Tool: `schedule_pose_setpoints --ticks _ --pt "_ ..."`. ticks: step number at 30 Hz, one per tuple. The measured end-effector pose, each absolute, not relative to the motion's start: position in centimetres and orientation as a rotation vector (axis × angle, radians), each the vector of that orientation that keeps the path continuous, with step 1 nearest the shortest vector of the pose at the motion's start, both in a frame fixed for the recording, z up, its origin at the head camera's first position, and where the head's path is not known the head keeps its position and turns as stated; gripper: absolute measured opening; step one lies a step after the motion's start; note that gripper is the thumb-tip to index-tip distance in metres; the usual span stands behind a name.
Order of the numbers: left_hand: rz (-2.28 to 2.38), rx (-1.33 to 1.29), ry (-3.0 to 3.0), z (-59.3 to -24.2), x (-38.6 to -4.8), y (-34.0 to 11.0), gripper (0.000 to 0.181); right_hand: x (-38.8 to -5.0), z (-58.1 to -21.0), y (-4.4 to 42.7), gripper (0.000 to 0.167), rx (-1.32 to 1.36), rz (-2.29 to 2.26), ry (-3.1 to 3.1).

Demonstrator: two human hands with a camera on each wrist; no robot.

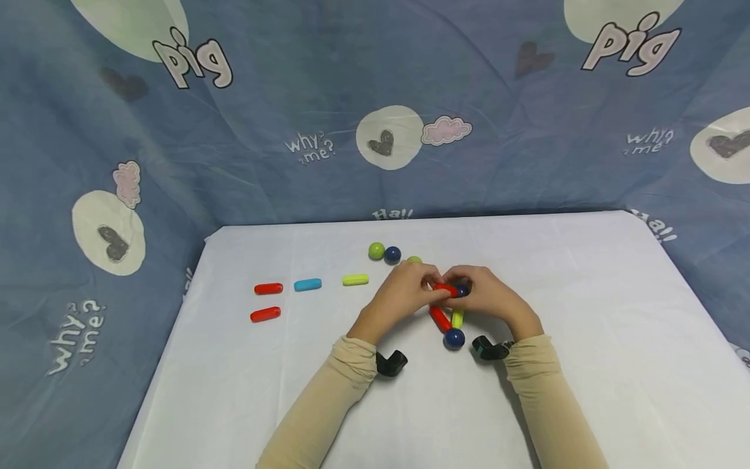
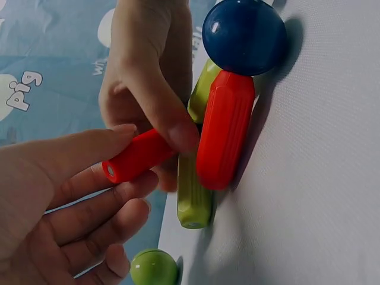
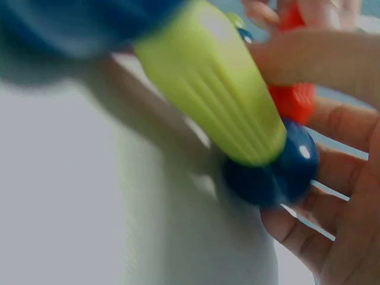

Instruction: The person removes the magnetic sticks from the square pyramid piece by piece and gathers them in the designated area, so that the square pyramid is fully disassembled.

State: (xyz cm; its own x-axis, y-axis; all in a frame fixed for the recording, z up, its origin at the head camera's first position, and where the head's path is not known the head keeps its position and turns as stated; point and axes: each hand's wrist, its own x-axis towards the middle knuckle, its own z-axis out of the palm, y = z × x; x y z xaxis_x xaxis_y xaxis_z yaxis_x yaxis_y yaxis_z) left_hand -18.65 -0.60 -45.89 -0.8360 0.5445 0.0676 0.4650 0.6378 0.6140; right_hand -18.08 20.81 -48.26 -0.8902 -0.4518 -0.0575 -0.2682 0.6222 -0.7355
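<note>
Between the two hands is a red stick [image 2: 139, 155]. Its near end is pinched by the left hand [image 1: 407, 290] between thumb and fingers. The right hand [image 1: 489, 296] holds the stick's other end beside a blue ball [image 3: 291, 166], its fingers curled round them. Below the hands, a second red stick [image 1: 440, 319] and a yellow-green stick [image 3: 214, 83] meet at another blue ball [image 1: 454, 339]. Another yellow-green stick [image 2: 194, 196] lies beside the second red stick in the left wrist view.
Left of the hands lie two red sticks [image 1: 268, 288] [image 1: 265, 314], a light blue stick [image 1: 307, 284] and a yellow-green stick [image 1: 355, 279]. Behind them are a green ball [image 1: 376, 251] and a blue ball [image 1: 392, 255], with another green ball [image 1: 415, 259] partly hidden by the left hand.
</note>
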Motion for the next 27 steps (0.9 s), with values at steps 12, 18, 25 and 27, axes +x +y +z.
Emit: schedule_pose_setpoints --ticks 12,18,25,27 --pt "0.926 0.792 2.755 -46.0 -18.7 -0.4 0.025 -18.3 -48.6 21.7 0.021 -0.565 -1.175 2.576" --pt "0.95 0.785 2.747 -46.1 -18.6 -0.4 0.018 -18.5 -48.7 21.1 0.022 -0.602 -1.19 2.586" --pt "0.934 0.791 2.761 -46.0 -18.6 -0.5 0.016 -18.6 -49.0 20.6 0.021 -0.642 -1.179 2.597" --pt "0.931 0.787 2.761 -46.0 -18.6 -0.6 0.016 -18.6 -49.0 20.5 0.021 -0.633 -1.182 2.592"
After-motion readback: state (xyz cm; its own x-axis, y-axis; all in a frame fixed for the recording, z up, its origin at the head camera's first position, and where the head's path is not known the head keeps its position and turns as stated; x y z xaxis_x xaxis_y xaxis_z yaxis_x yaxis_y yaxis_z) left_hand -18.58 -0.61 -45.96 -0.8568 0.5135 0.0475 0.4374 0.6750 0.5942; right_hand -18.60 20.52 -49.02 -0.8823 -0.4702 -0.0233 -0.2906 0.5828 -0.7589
